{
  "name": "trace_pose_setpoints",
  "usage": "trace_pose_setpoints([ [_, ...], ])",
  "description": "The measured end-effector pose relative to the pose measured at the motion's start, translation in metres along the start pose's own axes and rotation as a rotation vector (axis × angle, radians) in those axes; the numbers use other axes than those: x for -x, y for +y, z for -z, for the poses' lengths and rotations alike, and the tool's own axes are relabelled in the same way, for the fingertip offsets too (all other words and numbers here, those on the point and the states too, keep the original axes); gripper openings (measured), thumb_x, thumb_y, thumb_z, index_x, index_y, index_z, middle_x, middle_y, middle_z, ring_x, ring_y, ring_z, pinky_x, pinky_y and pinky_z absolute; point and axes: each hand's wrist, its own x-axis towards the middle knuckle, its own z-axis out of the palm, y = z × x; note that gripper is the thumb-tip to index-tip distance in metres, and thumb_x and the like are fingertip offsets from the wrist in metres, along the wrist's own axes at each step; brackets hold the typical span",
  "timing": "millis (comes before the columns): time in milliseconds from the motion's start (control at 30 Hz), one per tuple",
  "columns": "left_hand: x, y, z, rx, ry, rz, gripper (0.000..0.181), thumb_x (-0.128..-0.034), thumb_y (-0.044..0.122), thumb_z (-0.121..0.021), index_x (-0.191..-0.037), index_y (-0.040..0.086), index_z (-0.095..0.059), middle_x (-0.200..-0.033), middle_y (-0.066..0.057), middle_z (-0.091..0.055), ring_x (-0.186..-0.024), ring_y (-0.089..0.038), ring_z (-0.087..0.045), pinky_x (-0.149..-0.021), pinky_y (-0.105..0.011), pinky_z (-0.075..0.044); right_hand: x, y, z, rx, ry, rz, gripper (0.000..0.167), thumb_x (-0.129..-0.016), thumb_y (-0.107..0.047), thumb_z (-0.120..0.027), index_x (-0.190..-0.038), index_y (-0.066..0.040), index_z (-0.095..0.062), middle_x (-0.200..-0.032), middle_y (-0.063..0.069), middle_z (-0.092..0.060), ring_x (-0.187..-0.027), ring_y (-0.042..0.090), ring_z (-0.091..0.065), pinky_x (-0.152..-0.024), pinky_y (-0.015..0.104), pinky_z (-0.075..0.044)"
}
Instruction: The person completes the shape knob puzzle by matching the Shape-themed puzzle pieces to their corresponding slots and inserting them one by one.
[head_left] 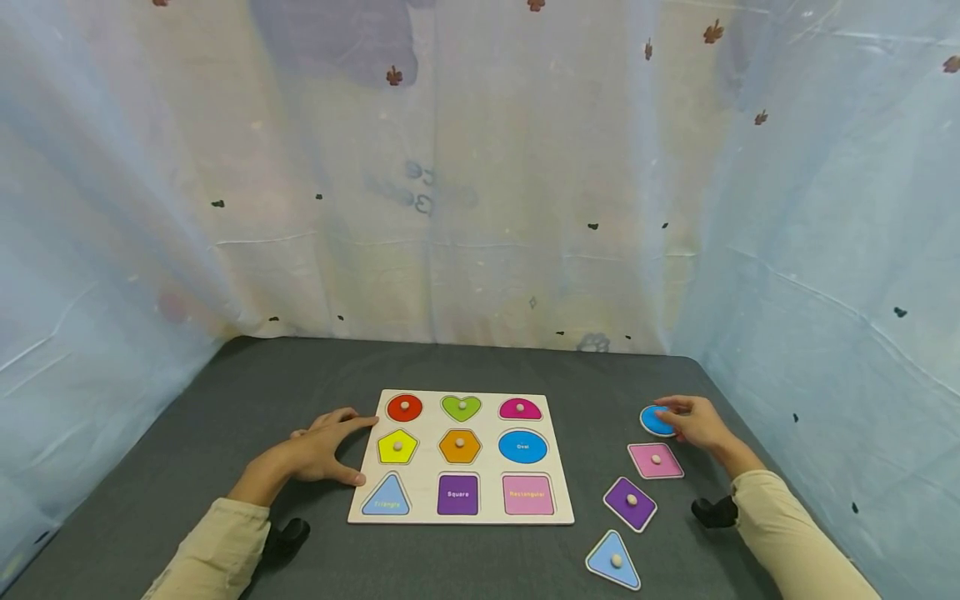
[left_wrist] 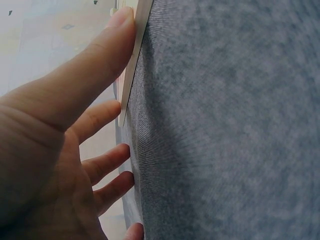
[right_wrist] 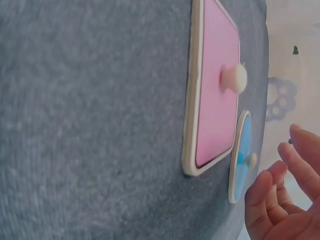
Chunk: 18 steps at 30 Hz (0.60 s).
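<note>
My left hand (head_left: pixel 321 448) rests at the left edge of a wooden shape puzzle board (head_left: pixel 490 467), its thumb and index finger touching the edge with the fingers spread. Over at the right, my right hand (head_left: pixel 701 425) hovers beside a blue oval puzzle piece (head_left: pixel 653 423). The right wrist view shows its loosely bent fingers near the piece's knob (right_wrist: pixel 251 160), with a small gap between them. Just nearer lies a pink rectangle piece (head_left: pixel 656 461) with a pale knob. Red circle, green heart, magenta half-circle, yellow pentagon and orange hexagon pieces sit in the board.
A purple square piece (head_left: pixel 630 504) and a light blue triangle piece (head_left: pixel 613 560) lie on the dark grey cloth (head_left: pixel 450 367), right of the board. The board's oval (head_left: pixel 522 447), triangle, square and rectangle places show printed labels. Pale curtains (head_left: pixel 480 208) surround the table.
</note>
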Motion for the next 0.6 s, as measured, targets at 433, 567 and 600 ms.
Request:
trace_pose_setpoints([
  [433, -0.001, -0.001, -0.001, 0.000, -0.001, 0.005, 0.101, -0.0712, 0.049, -0.089, -0.155, 0.019, -0.041, -0.156, -0.023, -0.032, -0.140, -0.050, -0.031, -0.096, -0.079, -0.028, -0.002, 0.011, 0.002, 0.005, -0.030, -0.052, 0.042, -0.103, -0.015, -0.058, -0.134, 0.015, -0.055, -0.092, 0.014, -0.060, -0.072, 0.017, -0.055, -0.062, 0.028, -0.052],
  [567, 0.000, 0.000, -0.001, 0.000, 0.001, -0.001, 0.101, -0.0715, 0.049, -0.089, -0.155, 0.018, -0.041, -0.156, -0.023, -0.033, -0.140, -0.050, -0.032, -0.097, -0.080, -0.028, -0.003, 0.013, 0.001, -0.007, -0.035, -0.064, 0.041, -0.103, -0.012, -0.058, -0.135, 0.014, -0.055, -0.089, 0.011, -0.059, -0.071, 0.016, -0.054, -0.062, 0.028, -0.052],
  [600, 0.000, 0.000, 0.000, 0.000, 0.001, -0.003, 0.101, -0.0715, 0.049, -0.089, -0.155, 0.018, -0.041, -0.156, -0.023, -0.033, -0.140, -0.050, -0.032, -0.096, -0.080, -0.028, -0.003, 0.014, 0.001, -0.008, -0.037, -0.061, 0.041, -0.103, -0.012, -0.057, -0.135, 0.014, -0.055, -0.089, 0.011, -0.059, -0.071, 0.016, -0.054, -0.062, 0.028, -0.052],
])
